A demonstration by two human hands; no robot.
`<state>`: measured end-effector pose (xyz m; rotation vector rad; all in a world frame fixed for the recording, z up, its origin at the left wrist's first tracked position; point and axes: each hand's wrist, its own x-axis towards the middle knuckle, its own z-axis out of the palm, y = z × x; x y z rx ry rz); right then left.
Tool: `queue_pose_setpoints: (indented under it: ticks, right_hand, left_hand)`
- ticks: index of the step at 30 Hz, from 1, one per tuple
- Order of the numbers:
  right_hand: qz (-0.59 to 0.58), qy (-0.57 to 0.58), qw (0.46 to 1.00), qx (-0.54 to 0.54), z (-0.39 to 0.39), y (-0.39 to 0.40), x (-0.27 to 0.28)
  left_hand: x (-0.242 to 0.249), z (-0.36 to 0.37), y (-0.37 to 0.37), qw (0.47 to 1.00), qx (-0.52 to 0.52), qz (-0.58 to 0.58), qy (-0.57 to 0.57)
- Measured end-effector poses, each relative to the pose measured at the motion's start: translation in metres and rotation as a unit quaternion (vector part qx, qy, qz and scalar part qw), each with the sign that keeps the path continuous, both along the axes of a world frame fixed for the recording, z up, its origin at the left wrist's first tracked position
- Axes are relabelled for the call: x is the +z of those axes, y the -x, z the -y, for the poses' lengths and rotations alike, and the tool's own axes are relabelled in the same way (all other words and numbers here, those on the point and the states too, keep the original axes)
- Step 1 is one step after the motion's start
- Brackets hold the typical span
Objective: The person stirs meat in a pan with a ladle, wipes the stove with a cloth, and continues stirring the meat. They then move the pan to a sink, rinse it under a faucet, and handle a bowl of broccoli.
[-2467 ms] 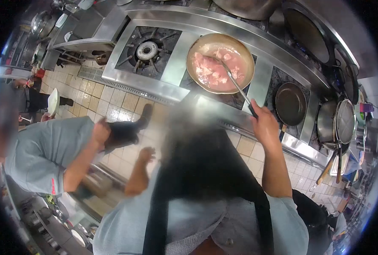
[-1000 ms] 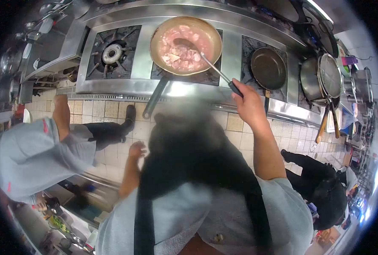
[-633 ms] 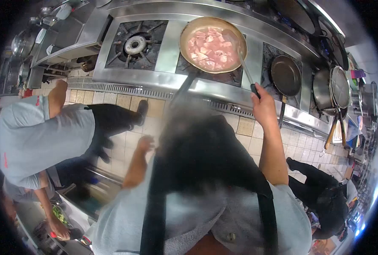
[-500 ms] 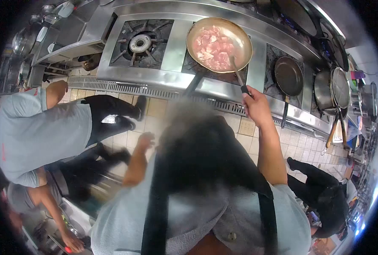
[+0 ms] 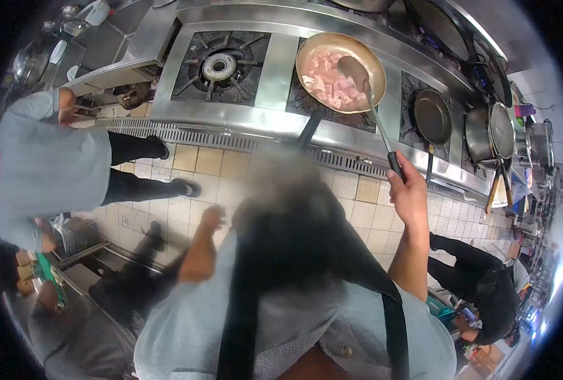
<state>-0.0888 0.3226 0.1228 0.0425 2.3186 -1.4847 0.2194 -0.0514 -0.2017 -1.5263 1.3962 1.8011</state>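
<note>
My right hand (image 5: 409,190) is closed round the black handle of a long metal cooking spoon (image 5: 379,120). The spoon's bowl is raised over the frying pan (image 5: 378,69), on its right side. Chunks of pale pink raw meat (image 5: 332,82) cover much of the pan's bottom. The pan sits on a burner, its dark handle pointing towards me. My left hand (image 5: 212,218) hangs low beside my body, away from the stove, fingers loosely bent and slightly blurred, with nothing seen in it.
On the left of the stove is a bare burner (image 5: 219,66). A smaller dark pan (image 5: 432,117) and a large pot (image 5: 479,133) stand to the right. One person in a grey shirt (image 5: 47,152) is at left; another in dark clothes (image 5: 484,285) is at right.
The spoon's bowl has risen from the meat, and my right hand has moved right and back towards me. The person at left has shifted position. My left hand stays low, nothing in it.
</note>
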Motion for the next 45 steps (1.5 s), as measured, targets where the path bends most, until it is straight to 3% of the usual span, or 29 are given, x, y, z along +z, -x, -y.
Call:
queue_pose_setpoints:
  ticks: [3, 5, 12, 14, 15, 17, 21, 24, 26, 27, 28, 30, 34, 35, 36, 37, 41, 43, 45]
  right_hand:
    - [-0.024, -0.071, 0.997, 0.025, -0.002, -0.006, 0.009]
    - [-0.232, -0.134, 0.954, 0.133, -0.010, -0.003, -0.015]
    - [-0.252, -0.269, 0.925, 0.092, 0.025, 0.023, -0.053]
    - [-0.281, -0.249, 0.923, 0.084, 0.029, 0.031, -0.053]
    - [-0.307, -0.230, 0.921, 0.073, 0.030, 0.033, -0.053]
    - [-0.310, -0.239, 0.918, 0.069, 0.038, 0.035, -0.043]
    - [-0.278, -0.307, 0.906, 0.087, 0.047, 0.039, -0.040]
    - [-0.227, -0.347, 0.902, 0.119, 0.042, 0.031, -0.045]
    - [-0.216, -0.364, 0.900, 0.100, 0.033, 0.019, -0.046]
    - [-0.217, -0.354, 0.902, 0.114, 0.029, 0.013, -0.042]
    - [-0.219, -0.345, 0.904, 0.125, 0.024, 0.007, -0.037]
    - [-0.218, -0.352, 0.905, 0.095, 0.015, -0.002, -0.019]
    - [-0.235, -0.321, 0.915, 0.069, 0.000, -0.012, 0.019]
    - [-0.247, -0.312, 0.915, 0.068, -0.003, -0.014, 0.026]
    - [-0.258, -0.302, 0.915, 0.069, -0.005, -0.017, 0.032]
    - [-0.242, -0.304, 0.919, 0.066, -0.005, -0.019, 0.037]
    - [-0.241, -0.346, 0.904, 0.070, -0.007, -0.013, 0.002]
    - [-0.233, -0.338, 0.910, 0.052, -0.001, -0.007, -0.022]
    - [-0.225, -0.328, 0.917, 0.035, 0.004, -0.003, -0.031]
  left_hand:
    - [0.008, -0.001, 0.002, 1.000, -0.022, 0.010, 0.012]
    - [0.005, -0.001, 0.000, 0.999, -0.028, 0.016, 0.010]
    - [-0.011, 0.001, -0.003, 1.000, -0.007, 0.007, -0.006]
    - [-0.036, 0.009, -0.017, 0.990, -0.116, -0.057, 0.064]
    - [-0.030, 0.008, -0.017, 0.990, -0.115, -0.057, 0.064]
    - [0.004, 0.005, -0.004, 1.000, -0.013, -0.013, 0.008]
    - [0.000, 0.006, -0.010, 0.999, -0.011, 0.024, 0.025]
    - [-0.033, 0.012, -0.034, 1.000, -0.014, 0.012, 0.014]
    - [-0.075, 0.022, -0.061, 0.966, -0.129, -0.212, 0.073]
    - [-0.026, 0.010, -0.027, 0.997, -0.017, -0.067, 0.017]
    - [-0.043, 0.014, -0.029, 0.997, -0.037, -0.071, 0.011]
    - [-0.074, 0.023, -0.046, 0.954, -0.211, -0.174, 0.119]
    - [-0.083, 0.040, -0.038, 0.924, -0.269, -0.226, 0.153]
    - [-0.091, 0.051, -0.038, 0.829, -0.414, -0.263, 0.267]
    - [-0.088, 0.054, -0.033, 0.698, -0.540, -0.287, 0.371]
    - [-0.088, 0.045, -0.031, 0.938, -0.250, -0.200, 0.131]
    - [-0.067, 0.052, -0.010, 0.927, -0.294, -0.179, 0.146]
    - [-0.076, 0.059, -0.005, 0.947, -0.238, -0.199, 0.080]
    - [-0.073, 0.057, -0.004, 0.952, -0.221, -0.197, 0.084]
